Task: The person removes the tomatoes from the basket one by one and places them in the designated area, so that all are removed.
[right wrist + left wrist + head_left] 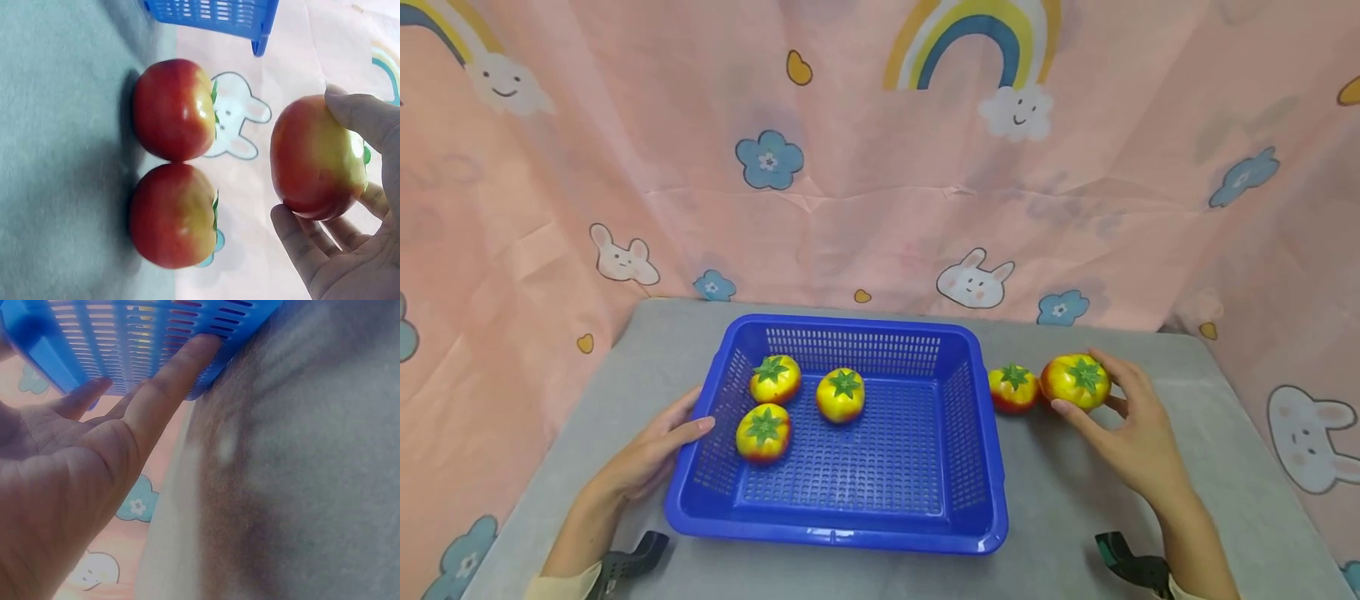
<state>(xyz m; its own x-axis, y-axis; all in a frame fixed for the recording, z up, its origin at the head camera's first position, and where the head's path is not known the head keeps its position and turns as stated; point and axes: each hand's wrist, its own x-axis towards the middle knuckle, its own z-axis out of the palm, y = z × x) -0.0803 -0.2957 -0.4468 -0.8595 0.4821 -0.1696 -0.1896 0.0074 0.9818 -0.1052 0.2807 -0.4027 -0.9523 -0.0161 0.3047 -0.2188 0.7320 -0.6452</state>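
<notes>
Clearly, the right hand (1138, 433) grips a tomato (1069, 383) above the tabletop (1052, 517), off to the right of the basket (835, 537). Opposite, the left hand (646, 454) holds the basket's left side, farther from that tomato.

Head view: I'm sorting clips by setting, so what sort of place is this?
Probably a small staged tabletop set-up, likely indoors: a grey table holds a blue basket, and a pink cartoon-print cloth hangs behind it.
</notes>
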